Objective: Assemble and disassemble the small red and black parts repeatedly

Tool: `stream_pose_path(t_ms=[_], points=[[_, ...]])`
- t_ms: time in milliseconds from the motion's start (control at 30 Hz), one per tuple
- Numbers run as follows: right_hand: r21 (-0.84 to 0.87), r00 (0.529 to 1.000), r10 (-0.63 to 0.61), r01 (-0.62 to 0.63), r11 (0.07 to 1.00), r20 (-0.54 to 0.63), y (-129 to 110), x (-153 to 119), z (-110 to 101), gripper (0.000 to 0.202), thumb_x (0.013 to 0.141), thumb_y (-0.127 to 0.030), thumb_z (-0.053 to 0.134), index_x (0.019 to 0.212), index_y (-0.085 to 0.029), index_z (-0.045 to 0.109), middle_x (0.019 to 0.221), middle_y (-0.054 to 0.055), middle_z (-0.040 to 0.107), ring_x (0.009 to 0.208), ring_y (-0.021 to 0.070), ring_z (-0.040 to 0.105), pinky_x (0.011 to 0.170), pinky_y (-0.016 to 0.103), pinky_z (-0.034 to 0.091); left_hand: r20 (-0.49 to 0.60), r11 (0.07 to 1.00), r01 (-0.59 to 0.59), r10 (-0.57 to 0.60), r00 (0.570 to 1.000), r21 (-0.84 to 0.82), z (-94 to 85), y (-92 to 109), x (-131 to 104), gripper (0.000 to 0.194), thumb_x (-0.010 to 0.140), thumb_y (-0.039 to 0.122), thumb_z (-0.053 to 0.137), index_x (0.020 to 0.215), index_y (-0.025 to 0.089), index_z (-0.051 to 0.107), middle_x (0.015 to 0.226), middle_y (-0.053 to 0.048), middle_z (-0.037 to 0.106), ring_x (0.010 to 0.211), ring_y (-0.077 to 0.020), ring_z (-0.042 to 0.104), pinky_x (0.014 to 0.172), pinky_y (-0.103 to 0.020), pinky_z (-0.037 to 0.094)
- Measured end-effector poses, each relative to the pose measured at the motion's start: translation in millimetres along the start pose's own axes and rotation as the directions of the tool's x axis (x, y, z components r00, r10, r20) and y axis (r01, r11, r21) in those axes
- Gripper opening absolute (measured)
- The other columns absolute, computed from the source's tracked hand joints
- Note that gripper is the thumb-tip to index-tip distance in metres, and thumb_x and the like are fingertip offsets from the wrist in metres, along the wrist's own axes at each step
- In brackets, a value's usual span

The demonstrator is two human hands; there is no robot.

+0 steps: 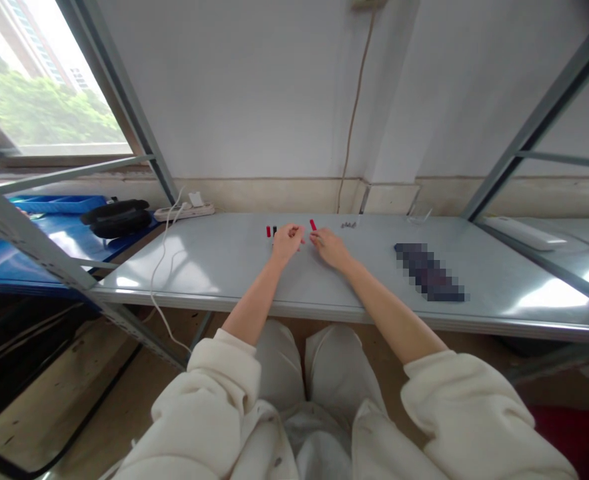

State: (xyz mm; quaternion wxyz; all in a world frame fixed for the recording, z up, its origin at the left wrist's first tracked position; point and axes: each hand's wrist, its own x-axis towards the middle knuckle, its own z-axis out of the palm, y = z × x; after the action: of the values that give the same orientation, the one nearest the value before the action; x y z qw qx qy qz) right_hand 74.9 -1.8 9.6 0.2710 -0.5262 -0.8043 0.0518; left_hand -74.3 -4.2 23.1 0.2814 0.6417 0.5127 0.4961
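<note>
My left hand (288,241) is over the middle of the table, its fingers curled and pressed together. Whatever it may hold is too small and hidden to make out. Close by on the right is my right hand (330,247), thumb and fingers drawn together in a pinch. A short red stick-like piece (313,225) meets its fingertips at an angle; I cannot tell whether it is gripped or lies behind them. Just left of my left hand are a small red cylinder (268,231) and a small black one (275,230), the latter partly covered by the hand.
Several tiny metallic pieces (348,225) lie behind my right hand, and a clear plastic holder (419,216) stands farther right. A pixelated dark object (429,273) rests on the grey table (239,267). A power strip (184,212) with white cables sits back left, beside a metal post.
</note>
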Motion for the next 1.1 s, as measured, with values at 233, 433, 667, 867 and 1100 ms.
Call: stream_pose_path(t_ms=[233,433,667,867,1100], points=[[0.472,0.925,0.219,-0.05,0.88,-0.31,5,5,-17,0.03,0.084,-0.044,0.038,0.086,-0.017,0.051,0.066,0.003,0.057,0.058,0.0117,0.05,0.058,0.024,0.038,0.119,0.983,0.056,-0.035,0.992,-0.172,0.9,5,-1,0.046,0.078,0.044,0.052,0.115,0.017,0.045,0.081,-0.004,0.067,0.04,-0.0027,0.048,0.043,-0.017,0.036],[0.812,0.947,0.264,-0.005,0.584,-0.184,1,6,-13,0.037,0.07,-0.056,0.056,0.075,-0.02,0.048,0.048,-0.006,0.045,0.044,0.0082,0.04,0.046,0.023,0.032,0.277,0.954,0.008,0.078,0.958,-0.299,0.4,6,-2,0.04,0.073,0.041,0.059,0.101,0.013,0.057,0.086,-0.008,0.067,0.042,-0.0032,0.05,0.038,-0.016,0.03],[0.878,0.961,0.269,-0.068,0.473,-0.07,-3,4,-11,0.039,0.064,-0.055,0.062,0.074,-0.02,0.048,0.052,-0.005,0.047,0.045,0.007,0.041,0.046,0.022,0.033,0.198,0.932,0.028,0.047,0.979,-0.361,2.2,3,-1,0.03,0.071,0.035,0.062,0.088,0.011,0.058,0.084,-0.009,0.068,0.042,-0.0029,0.049,0.039,-0.017,0.034],[0.883,0.937,0.323,-0.038,0.468,-0.131,0,5,-13,0.035,0.068,-0.052,0.06,0.073,-0.021,0.046,0.053,-0.005,0.047,0.046,0.0069,0.041,0.046,0.022,0.033,0.123,0.919,0.035,0.014,0.992,-0.393,0.0,0,3,0.03,0.072,0.038,0.059,0.086,0.011,0.056,0.083,-0.009,0.068,0.039,-0.0036,0.049,0.039,-0.018,0.032],[0.915,0.9,0.405,-0.015,0.404,-0.164,5,5,-19,0.031,0.069,-0.048,0.059,0.074,-0.021,0.046,0.056,-0.005,0.046,0.047,0.0064,0.041,0.048,0.022,0.033,0.099,0.915,0.062,-0.024,0.995,-0.4,-1.7,-4,5,0.034,0.071,0.043,0.059,0.087,0.013,0.057,0.082,-0.008,0.068,0.041,-0.0034,0.049,0.038,-0.017,0.027]])
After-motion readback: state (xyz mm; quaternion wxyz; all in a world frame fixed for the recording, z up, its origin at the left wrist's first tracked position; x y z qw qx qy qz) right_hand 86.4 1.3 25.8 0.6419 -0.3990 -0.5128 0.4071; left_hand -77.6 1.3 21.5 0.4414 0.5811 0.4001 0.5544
